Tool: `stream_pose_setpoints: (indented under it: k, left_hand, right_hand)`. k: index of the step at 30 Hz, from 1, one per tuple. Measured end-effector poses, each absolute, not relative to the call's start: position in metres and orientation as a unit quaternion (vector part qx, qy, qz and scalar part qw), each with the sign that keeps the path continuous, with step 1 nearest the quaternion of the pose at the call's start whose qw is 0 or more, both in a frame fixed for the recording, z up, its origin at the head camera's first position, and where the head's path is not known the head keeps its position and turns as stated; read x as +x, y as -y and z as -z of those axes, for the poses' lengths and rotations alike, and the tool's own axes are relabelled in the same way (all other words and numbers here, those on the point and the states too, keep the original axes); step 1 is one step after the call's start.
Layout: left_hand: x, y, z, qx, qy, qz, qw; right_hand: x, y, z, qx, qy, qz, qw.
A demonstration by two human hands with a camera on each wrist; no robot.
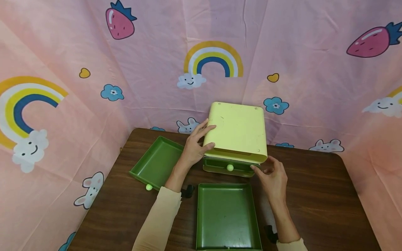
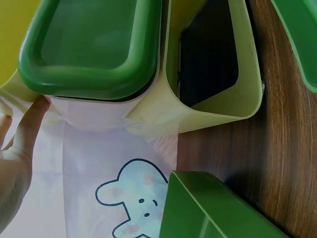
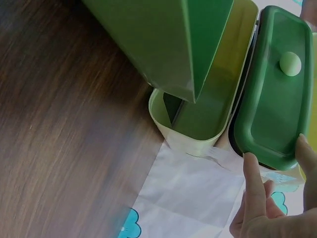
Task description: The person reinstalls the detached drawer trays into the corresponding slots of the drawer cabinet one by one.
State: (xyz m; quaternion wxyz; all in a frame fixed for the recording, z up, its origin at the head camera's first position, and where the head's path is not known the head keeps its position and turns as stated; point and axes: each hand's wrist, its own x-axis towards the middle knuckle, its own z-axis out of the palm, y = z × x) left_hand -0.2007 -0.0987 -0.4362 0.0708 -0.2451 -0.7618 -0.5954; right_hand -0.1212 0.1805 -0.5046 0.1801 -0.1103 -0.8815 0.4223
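A pale yellow drawer cabinet (image 1: 238,129) stands near the back of the table. Its middle opening holds a green drawer (image 2: 99,44) with a round light-green knob (image 3: 290,64), while the openings above and below it have no drawer front. My left hand (image 1: 193,146) rests against the cabinet's upper left side, fingers spread and thumb near the front edge. At the opposite side, my right hand (image 1: 274,177) pinches the right end of the middle drawer's front between thumb and index finger. Its other fingers (image 3: 272,206) are bent beside the cabinet.
One pulled-out green drawer (image 1: 157,164) lies at an angle left of the cabinet, beside my left forearm. Another green drawer (image 1: 226,216) lies between my forearms, in front of the cabinet. A pink patterned cloth (image 1: 213,21) hangs close behind the wooden table (image 1: 314,195).
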Motion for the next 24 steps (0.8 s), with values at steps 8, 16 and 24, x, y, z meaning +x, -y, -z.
stream_pose_setpoints:
  k: [8,16,24]
  left_hand:
    - [-0.212,0.099,0.456,-0.251,0.762,0.591,0.082]
    - [-0.225,0.099,0.474,-0.239,0.774,0.580,0.086]
    - [-0.224,0.100,0.476,-0.235,0.773,0.583,0.087]
  right_hand:
    - [-0.122,-0.180,0.505,-0.115,0.878,-0.426,0.185]
    - [-0.124,-0.179,0.506,-0.121,0.877,-0.427,0.181]
    - [-0.122,-0.179,0.505,-0.128,0.878,-0.441,0.135]
